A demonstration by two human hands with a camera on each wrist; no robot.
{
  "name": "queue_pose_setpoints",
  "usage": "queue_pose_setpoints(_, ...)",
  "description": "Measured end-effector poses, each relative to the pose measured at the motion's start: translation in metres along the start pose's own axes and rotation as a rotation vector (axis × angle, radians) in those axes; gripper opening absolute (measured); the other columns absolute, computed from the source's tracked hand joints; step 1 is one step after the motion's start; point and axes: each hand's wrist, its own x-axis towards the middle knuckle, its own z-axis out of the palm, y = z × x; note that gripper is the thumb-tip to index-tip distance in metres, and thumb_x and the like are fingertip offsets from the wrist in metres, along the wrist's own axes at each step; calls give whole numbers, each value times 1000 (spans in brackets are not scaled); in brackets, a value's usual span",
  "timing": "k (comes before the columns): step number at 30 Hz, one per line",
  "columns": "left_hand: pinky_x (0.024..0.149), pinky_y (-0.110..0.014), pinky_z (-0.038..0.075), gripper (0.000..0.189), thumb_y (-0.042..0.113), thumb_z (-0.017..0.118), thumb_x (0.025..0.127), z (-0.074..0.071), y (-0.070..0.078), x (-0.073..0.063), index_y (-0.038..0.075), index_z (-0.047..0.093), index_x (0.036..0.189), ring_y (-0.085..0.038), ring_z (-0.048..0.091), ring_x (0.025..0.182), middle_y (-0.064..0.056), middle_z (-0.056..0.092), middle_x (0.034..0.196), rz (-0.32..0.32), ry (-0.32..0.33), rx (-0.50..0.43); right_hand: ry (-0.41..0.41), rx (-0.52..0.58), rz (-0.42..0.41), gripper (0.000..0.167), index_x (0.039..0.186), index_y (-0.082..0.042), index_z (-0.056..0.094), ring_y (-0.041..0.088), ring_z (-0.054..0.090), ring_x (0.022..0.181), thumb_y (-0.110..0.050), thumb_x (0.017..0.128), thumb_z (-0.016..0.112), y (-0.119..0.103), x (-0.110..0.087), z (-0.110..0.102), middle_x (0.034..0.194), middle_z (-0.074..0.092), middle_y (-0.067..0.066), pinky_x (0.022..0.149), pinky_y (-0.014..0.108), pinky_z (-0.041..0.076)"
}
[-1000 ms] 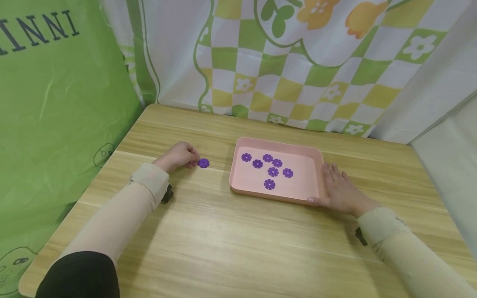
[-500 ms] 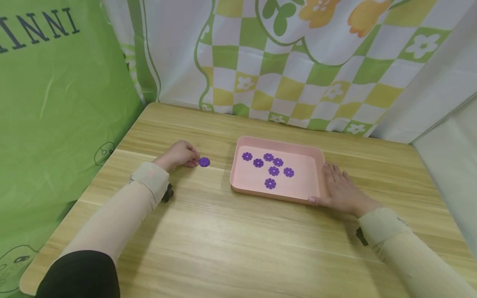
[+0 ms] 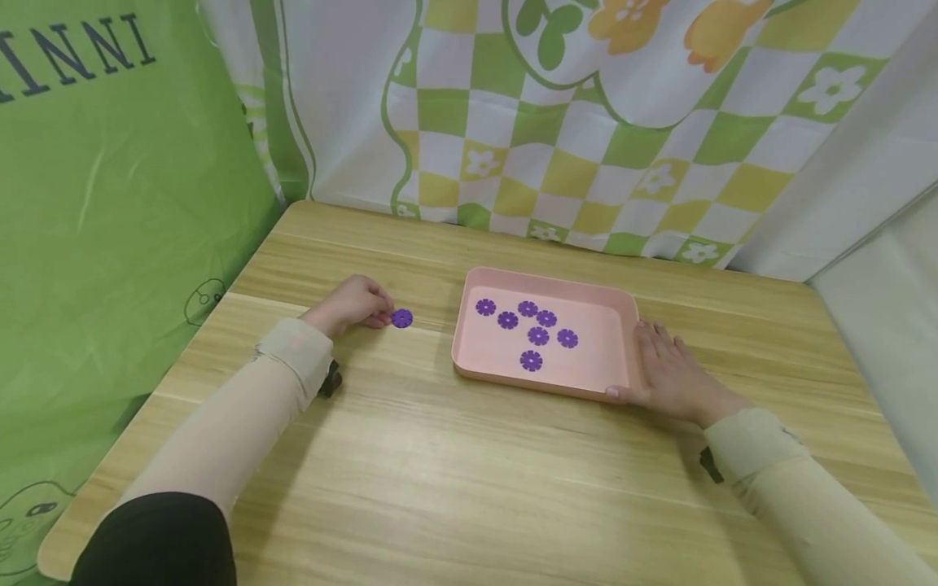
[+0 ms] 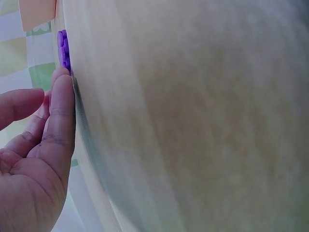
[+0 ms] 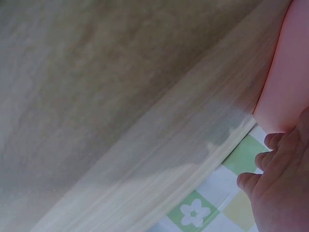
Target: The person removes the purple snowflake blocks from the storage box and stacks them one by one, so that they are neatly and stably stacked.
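Note:
In the head view, a purple snowflake disc (image 3: 401, 318) lies on the wooden table to the left of the pink tray (image 3: 601, 382). The fingertips of my left hand (image 3: 355, 303) are right at its near edge. From the left wrist, the disc (image 4: 63, 50) shows edge-on beyond the fingertips, while the thumb (image 4: 21, 104) stands apart from the fingers. My right hand (image 3: 674, 374) rests against the tray's right wall with fingers extended and the thumb over the front corner. Several more purple snowflake discs (image 3: 538, 336) lie scattered flat inside the tray.
The wooden table (image 3: 410, 472) extends to a checked curtain (image 3: 557, 146) along its back edge. Green fabric (image 3: 110, 244) hangs at the left side, and pale cloth (image 3: 887, 309) on the right.
Both hands, the tray and the discs hold nearly the same places. The whole view has shifted very slightly, and the left fingertips sit a touch closer to the disc.

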Motion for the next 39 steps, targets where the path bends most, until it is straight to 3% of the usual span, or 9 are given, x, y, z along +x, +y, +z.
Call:
queue_pose_setpoints(7, 75, -25, 61, 20, -5, 52, 102, -1, 6, 0, -19, 61, 114, -16, 65, 78, -18, 67, 96, 33, 24, 22, 2, -4, -3, 123, 153, 21, -1, 61, 1, 147, -65, 93, 63, 1, 0, 0, 160, 1, 43, 119, 70, 3)
queue_pose_setpoints(16, 93, -38, 59, 28, 0, 53, 104, 7, 29, 6, -18, 59, 124, -31, 68, 100, -28, 64, 117, 96, 32, 48, -1, 2, 4, 123, 153, 20, -2, 60, 0, 148, -64, 93, 63, 2, -1, 2, 161, 0, 42, 120, 70, 2)
queue_pose_setpoints(23, 93, -42, 59, 27, 0, 56, 102, 23, 54, 9, -18, 60, 121, -23, 67, 91, -27, 64, 117, 152, 10, 57, 5, -6, -3, 122, 153, 21, 0, 60, 1, 148, -65, 94, 62, 2, -1, 2, 161, 1, 42, 120, 70, 3)
queue_pose_setpoints(30, 87, -38, 61, 27, -2, 58, 100, 44, 73, 19, -17, 58, 122, -24, 68, 87, -24, 65, 108, 206, -20, 49, 18, -17, -17, 120, 153, 22, 2, 61, 4, 147, -63, 94, 63, 3, -1, 3, 160, 3, 42, 119, 71, 6)
queue_pose_setpoints(39, 87, -40, 61, 21, 0, 61, 98, 69, 95, 27, -13, 62, 116, -24, 67, 84, -19, 65, 102, 232, -48, 131, 15, -17, -12, 120, 153, 21, 1, 61, 4, 147, -65, 94, 61, 4, 0, 4, 160, 1, 42, 120, 69, 4)
